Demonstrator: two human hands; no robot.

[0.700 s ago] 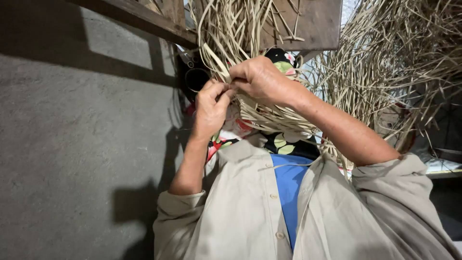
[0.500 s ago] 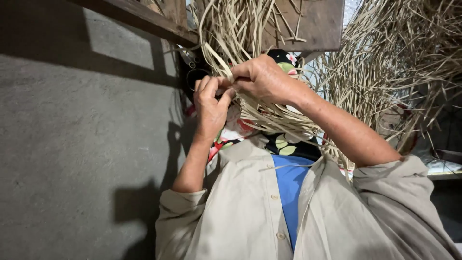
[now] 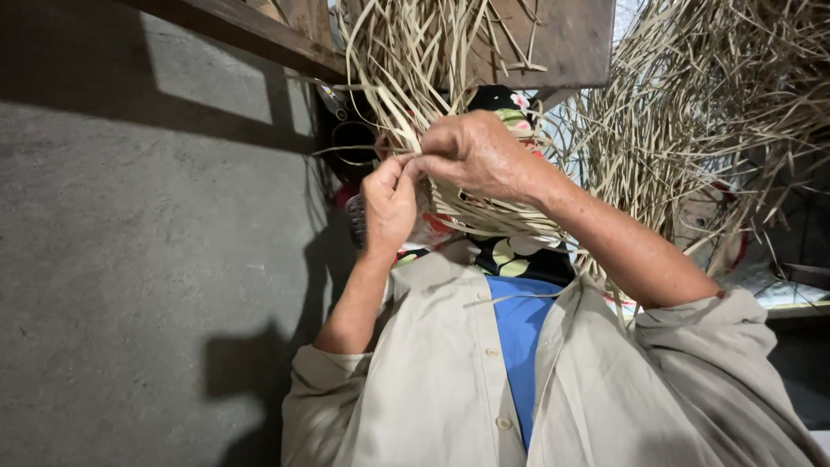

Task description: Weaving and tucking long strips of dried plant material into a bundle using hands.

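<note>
Both hands meet at the middle of the view, just under a brown wood board point(image 3: 562, 43). Left hand point(image 3: 389, 207) pinches thin dry straw strips point(image 3: 406, 60) w/ thumb & fingers. Right hand point(image 3: 475, 156) is closed over the same bunch, prob. gripping it. Big straw pile point(image 3: 709, 104) sits far right.

Head view; down, close on hands point(image 3: 432, 177)

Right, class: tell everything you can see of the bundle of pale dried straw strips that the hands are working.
The bundle of pale dried straw strips is tan, flat and ribbon-like, as of dried leaf. Loose ends fan upward before a brown wooden board; lower strips run tight under the hands. The left hand and right hand pinch strips together at its middle.
</note>
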